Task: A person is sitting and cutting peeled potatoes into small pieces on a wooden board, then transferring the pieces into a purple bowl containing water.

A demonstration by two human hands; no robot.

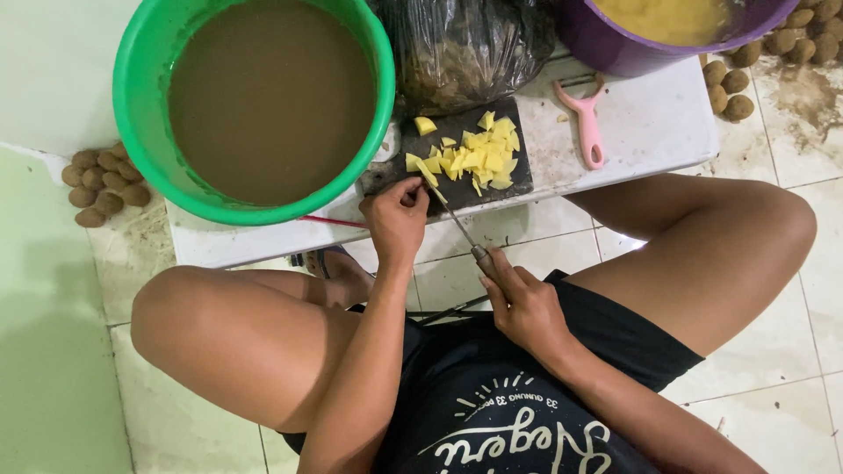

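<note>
My right hand (525,303) grips a knife (455,218) by its handle, the blade pointing up to the near left corner of a dark cutting board (518,171). My left hand (397,215) is curled at that corner, fingertips pinching a yellow potato piece (418,164) under the blade tip. A heap of cut yellow potato chunks (481,156) lies on the board just beyond.
The board rests on a low white stand (650,123) with a pink peeler (587,123), a green tub of brown water (263,101), a black plastic bag (465,48) and a purple tub (615,44). Unpeeled potatoes lie on the floor at left (101,184) and upper right (729,83).
</note>
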